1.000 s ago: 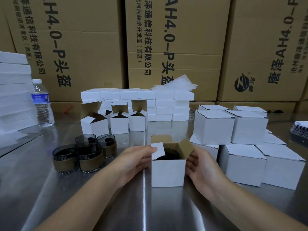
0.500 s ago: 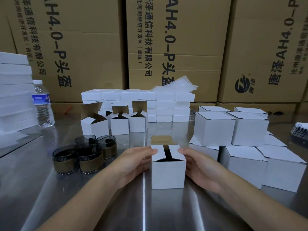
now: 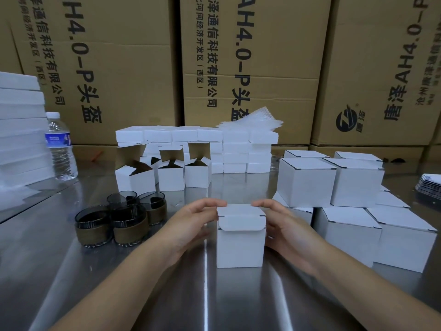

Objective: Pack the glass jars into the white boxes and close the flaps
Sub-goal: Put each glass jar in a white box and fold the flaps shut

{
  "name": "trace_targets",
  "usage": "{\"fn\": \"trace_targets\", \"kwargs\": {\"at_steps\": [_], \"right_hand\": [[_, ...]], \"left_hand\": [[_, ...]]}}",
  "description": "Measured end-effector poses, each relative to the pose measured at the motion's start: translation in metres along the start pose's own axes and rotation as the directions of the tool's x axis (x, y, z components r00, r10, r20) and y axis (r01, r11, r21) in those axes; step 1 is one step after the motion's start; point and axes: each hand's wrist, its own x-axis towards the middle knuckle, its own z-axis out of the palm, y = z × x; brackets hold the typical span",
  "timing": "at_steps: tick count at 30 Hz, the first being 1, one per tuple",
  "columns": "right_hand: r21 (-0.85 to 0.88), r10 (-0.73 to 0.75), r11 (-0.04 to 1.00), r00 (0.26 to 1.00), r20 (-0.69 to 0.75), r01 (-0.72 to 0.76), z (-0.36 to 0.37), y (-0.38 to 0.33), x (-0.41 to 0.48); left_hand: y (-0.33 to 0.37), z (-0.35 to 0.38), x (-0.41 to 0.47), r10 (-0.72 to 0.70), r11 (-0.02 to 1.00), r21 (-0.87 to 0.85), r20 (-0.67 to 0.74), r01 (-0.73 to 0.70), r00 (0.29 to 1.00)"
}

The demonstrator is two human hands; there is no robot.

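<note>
A small white box (image 3: pixel 240 247) stands on the steel table right in front of me. Its top lid is folded down and the tuck flap hangs over the front face, outside the box. My left hand (image 3: pixel 191 225) holds the box's left side, fingers reaching the lid's back left corner. My right hand (image 3: pixel 286 228) holds the right side the same way. The jar inside is hidden. Several dark glass jars (image 3: pixel 119 223) with brown bands stand to the left. Three open white boxes (image 3: pixel 171 177) stand behind them.
Closed white boxes (image 3: pixel 358 211) are stacked in two layers at the right. Flat box blanks (image 3: pixel 198 139) and bubble wrap (image 3: pixel 253 118) sit at the back, a water bottle (image 3: pixel 60 149) and white foam stacks (image 3: pixel 21 130) at the left. Big brown cartons (image 3: pixel 250 56) wall off the rear.
Both side flaps were folded in over the jar, then the top lid came down over them. My hands moved up to the lid's corners.
</note>
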Motion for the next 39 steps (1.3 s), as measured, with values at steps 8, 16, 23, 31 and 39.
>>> {"fn": "trace_targets", "kwargs": {"at_steps": [8,16,23,31,39], "right_hand": [[-0.367,-0.155,0.925,0.981,-0.118,0.102,-0.002,-0.005,-0.003],[-0.817,-0.318,0.448,0.919,0.234,0.364,-0.010,-0.009,-0.014],[-0.723,-0.450,0.519,0.865,0.224,0.457,-0.007,-0.010,-0.012],[-0.667,-0.394,0.619,0.899,0.192,0.414,-0.003,-0.010,-0.014],[-0.678,-0.336,0.637,0.924,0.184,0.367,-0.002,-0.012,-0.016]], "left_hand": [[0.007,-0.005,-0.002,0.160,0.963,0.231,-0.062,-0.142,0.985],[0.013,-0.011,-0.011,0.366,0.606,0.702,0.171,-0.374,0.915],[0.017,-0.010,-0.015,0.387,0.655,0.637,0.180,-0.407,0.904],[0.014,-0.010,-0.014,0.375,0.748,0.536,0.145,-0.391,0.916],[0.013,-0.011,-0.013,0.370,0.759,0.514,0.164,-0.399,0.915]]}}
